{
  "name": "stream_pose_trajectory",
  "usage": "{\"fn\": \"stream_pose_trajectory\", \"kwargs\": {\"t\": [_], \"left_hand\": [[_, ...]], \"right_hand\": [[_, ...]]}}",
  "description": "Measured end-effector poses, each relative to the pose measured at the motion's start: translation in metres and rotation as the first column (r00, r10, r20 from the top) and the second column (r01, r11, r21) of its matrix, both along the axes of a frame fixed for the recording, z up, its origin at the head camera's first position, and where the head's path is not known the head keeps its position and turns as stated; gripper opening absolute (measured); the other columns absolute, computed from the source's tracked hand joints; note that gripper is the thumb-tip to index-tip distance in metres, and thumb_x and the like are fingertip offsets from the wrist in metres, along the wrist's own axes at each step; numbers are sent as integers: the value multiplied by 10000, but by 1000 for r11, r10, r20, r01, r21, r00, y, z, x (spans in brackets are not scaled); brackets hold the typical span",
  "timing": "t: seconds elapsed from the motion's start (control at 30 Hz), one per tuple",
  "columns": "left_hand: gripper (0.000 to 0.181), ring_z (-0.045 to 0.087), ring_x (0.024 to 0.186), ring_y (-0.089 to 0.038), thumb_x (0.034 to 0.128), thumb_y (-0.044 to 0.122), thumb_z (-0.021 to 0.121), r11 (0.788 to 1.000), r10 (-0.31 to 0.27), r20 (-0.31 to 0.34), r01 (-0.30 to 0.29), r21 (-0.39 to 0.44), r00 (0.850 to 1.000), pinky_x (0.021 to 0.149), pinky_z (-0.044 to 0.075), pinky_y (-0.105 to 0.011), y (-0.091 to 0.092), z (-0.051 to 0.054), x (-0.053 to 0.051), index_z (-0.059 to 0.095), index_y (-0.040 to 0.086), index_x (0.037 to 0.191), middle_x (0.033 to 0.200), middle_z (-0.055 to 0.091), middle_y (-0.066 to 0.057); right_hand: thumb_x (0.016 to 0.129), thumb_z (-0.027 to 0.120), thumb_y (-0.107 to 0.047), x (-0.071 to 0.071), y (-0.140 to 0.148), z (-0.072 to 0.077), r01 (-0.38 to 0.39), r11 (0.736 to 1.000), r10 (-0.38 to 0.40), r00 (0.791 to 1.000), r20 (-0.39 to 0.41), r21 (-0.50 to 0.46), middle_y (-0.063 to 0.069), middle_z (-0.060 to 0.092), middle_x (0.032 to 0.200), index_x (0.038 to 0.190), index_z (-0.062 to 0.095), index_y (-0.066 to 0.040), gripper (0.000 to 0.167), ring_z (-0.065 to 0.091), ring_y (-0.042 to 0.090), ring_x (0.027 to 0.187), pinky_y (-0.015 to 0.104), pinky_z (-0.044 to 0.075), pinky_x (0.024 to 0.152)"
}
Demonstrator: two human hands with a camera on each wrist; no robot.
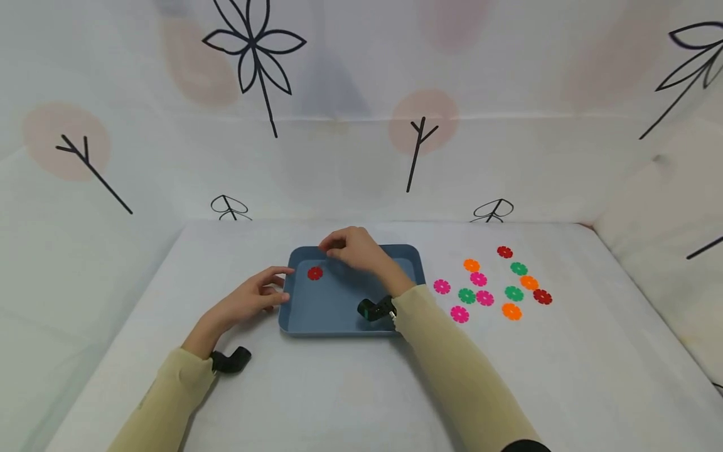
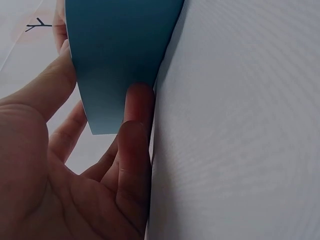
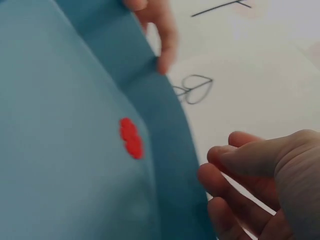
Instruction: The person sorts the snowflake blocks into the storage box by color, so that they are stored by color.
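A blue-grey tray [image 1: 333,314] lies on the white table, with one red flower-shaped piece [image 1: 314,273] inside near its left back corner; the piece also shows in the right wrist view [image 3: 131,138]. My left hand [image 1: 251,300] grips the tray's left side, thumb at the rim and fingers against the outer wall [image 2: 100,65]. Over the tray's back rim is my right hand [image 1: 358,251], its fingers loosely bent. In the right wrist view those fingers [image 3: 245,175] are beside the rim with nothing visible in them.
Right of the tray lie several flower-shaped pieces: pink [image 1: 484,298], green [image 1: 514,293], orange [image 1: 511,311] and dark red [image 1: 542,296]. A white cloth with drawn flowers and twigs hangs behind the table [image 1: 339,389]. Both wrists carry black cameras.
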State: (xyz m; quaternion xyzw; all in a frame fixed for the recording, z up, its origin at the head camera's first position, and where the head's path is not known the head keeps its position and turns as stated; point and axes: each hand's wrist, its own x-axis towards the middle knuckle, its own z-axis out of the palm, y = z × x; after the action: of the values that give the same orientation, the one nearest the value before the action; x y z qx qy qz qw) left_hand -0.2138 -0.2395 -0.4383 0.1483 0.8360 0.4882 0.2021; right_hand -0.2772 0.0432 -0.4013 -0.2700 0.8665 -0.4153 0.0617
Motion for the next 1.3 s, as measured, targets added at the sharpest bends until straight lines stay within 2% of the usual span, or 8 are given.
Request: {"fn": "stream_pose_trajectory", "kwargs": {"t": [0.3,0.6,0.7,0.87,0.97,1.13,1.23,1.3], "left_hand": [[606,589,850,-262,938,264,714,1000,-3,-10,3,6,1000,738,487,-351,0,0,1,444,126,1463,1295,511,-205],[603,597,878,-259,937,273,715,1000,6,-9,-6,0,1000,753,488,-365,-1,1,1,450,141,1463,1305,508,-206],[600,595,870,-261,939,268,713,1000,3,-7,-3,5,1000,749,489,-362,-1,0,1,449,136,1463,1303,508,-207],[602,598,863,-244,943,267,707,1000,-4,-17,4,2,1000,745,489,-352,0,1,1,445,127,1466,1300,511,-212],[603,600,859,-225,942,267,709,1000,-2,-21,2,-2,1000,743,489,-346,0,1,1,448,125,1466,1304,516,-212],[599,589,851,-237,951,237,698,1000,-18,-28,18,10,999,732,483,-352,0,0,1,436,95,1470,1305,513,-230],[598,583,849,-243,954,229,694,1000,-19,-28,19,14,999,725,480,-348,0,1,1,431,88,1472,1303,510,-234],[598,581,840,-244,952,234,696,1000,-12,-26,12,11,1000,724,478,-345,0,0,2,434,92,1471,1298,512,-231]], "right_hand": [[970,637,-81,1,42,24,65,998,-66,997,-32,-16,77,712,1112,1180,717,-76,224,654,201,1020,363,519,855],[971,646,-95,-4,114,24,238,970,-241,969,-61,-43,126,697,1154,1201,696,-28,245,621,288,1105,463,501,916],[984,632,-123,-4,145,19,335,941,-336,941,-38,-41,138,681,1187,1224,684,-27,263,584,307,1151,495,475,945],[1013,585,-186,5,202,7,491,871,-492,870,-28,-21,167,644,1227,1246,666,-33,290,532,348,1176,521,446,954],[1025,552,-221,14,235,-1,553,833,-552,833,-34,12,192,622,1244,1253,653,-26,317,523,370,1164,475,459,915],[1032,521,-282,26,282,-17,628,772,-635,770,65,100,218,556,1305,1308,603,-31,382,536,376,1110,332,473,803],[1032,515,-322,32,302,-27,639,754,-656,744,126,153,245,518,1328,1355,555,-30,437,503,402,1135,331,468,806],[1028,520,-348,34,312,-33,633,752,-658,738,153,183,258,488,1348,1384,519,-29,478,467,423,1169,373,477,838]]}}
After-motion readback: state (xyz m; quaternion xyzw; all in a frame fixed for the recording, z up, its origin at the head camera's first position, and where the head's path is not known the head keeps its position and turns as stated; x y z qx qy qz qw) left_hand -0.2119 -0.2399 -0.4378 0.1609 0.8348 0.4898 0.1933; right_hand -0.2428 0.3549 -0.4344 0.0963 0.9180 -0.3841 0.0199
